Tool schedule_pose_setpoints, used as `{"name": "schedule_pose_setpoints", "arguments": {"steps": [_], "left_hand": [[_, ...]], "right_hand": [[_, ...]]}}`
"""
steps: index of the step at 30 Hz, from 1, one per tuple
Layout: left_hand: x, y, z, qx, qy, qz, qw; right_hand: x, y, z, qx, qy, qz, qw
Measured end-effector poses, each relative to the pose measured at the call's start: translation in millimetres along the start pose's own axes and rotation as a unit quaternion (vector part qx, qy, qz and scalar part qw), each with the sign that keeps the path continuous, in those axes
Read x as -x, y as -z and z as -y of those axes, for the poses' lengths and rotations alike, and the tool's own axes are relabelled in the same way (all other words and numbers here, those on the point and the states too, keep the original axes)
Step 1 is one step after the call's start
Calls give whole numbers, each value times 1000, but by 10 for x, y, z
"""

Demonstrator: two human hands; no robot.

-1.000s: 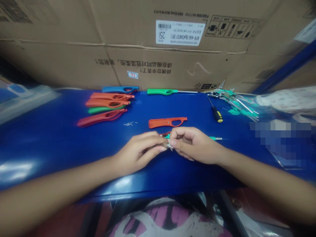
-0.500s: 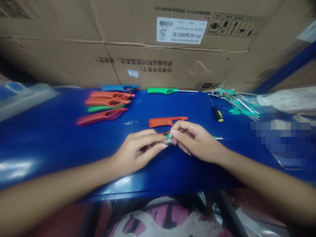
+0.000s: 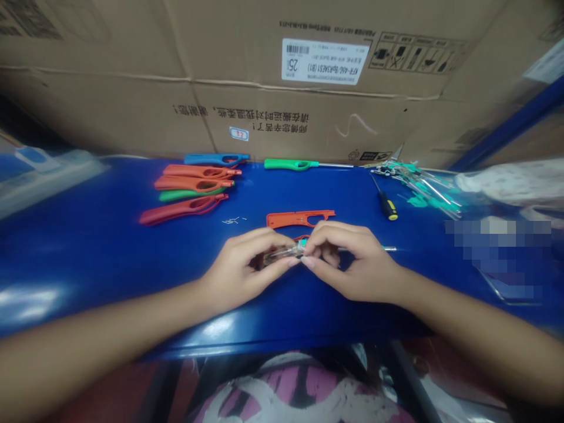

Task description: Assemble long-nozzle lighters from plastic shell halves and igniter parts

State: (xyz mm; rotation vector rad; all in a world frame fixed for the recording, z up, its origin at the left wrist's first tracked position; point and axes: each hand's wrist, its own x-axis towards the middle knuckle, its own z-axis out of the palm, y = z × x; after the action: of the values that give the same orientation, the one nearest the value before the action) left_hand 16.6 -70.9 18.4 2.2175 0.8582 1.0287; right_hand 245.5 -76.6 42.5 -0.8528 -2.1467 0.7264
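Observation:
Between thumb and fingers, my left hand (image 3: pixel 247 261) holds a clear, brownish lighter fuel tank (image 3: pixel 281 254) lying on its side. A small teal part (image 3: pixel 302 242) shows at its right end. My right hand (image 3: pixel 352 258) is closed there, thumb and fingertips against that end; what they pinch, if anything, is too small to make out. Just beyond my hands lies an orange lighter shell half (image 3: pixel 282 220), its inner side up. The silvery tip of a metal tube (image 3: pixel 389 249) sticks out behind my right hand, the rest covered by it.
Several lighter handles (image 3: pixel 189 208) lie at the left. A green lighter (image 3: pixel 286 165) with a metal tube rests by the cardboard box (image 3: pixel 145 117). A screwdriver (image 3: pixel 388 205) and a heap of metal tubes with teal parts (image 3: pixel 423 188) lie right. Tiny white pieces (image 3: pixel 231 221) are scattered on the blue table.
My right thumb has shifted down and left to the tank's end, and the right hand has turned slightly. More of the clear tank shows. My left hand stays nearly in place.

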Motion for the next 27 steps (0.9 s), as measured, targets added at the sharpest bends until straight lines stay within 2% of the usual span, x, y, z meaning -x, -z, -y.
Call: {"name": "schedule_pose_setpoints", "arguments": {"steps": [3,5,8,10,12,19,27], "left_hand": [[-14,5,5,16,23,-4,1000],[-25,8,11,32,39,-8,999],[-32,8,23,59,69,-5,996],[-33,1,35,79,93,-1,993],[-35,-14,51,101,112,2,989],[-54,-61,103,194,180,-2,964],[-55,-29,100,130,194,13,972]], "right_hand": [[-7,51,-28,35,5,10,999],[-16,89,-61,116,10,57,992],[-25,120,-129,264,33,171,949],[-27,119,-172,318,45,210,923],[-27,109,-206,335,44,215,916],[-43,82,-230,326,48,204,922],[-44,31,-181,391,111,191,893]]}}
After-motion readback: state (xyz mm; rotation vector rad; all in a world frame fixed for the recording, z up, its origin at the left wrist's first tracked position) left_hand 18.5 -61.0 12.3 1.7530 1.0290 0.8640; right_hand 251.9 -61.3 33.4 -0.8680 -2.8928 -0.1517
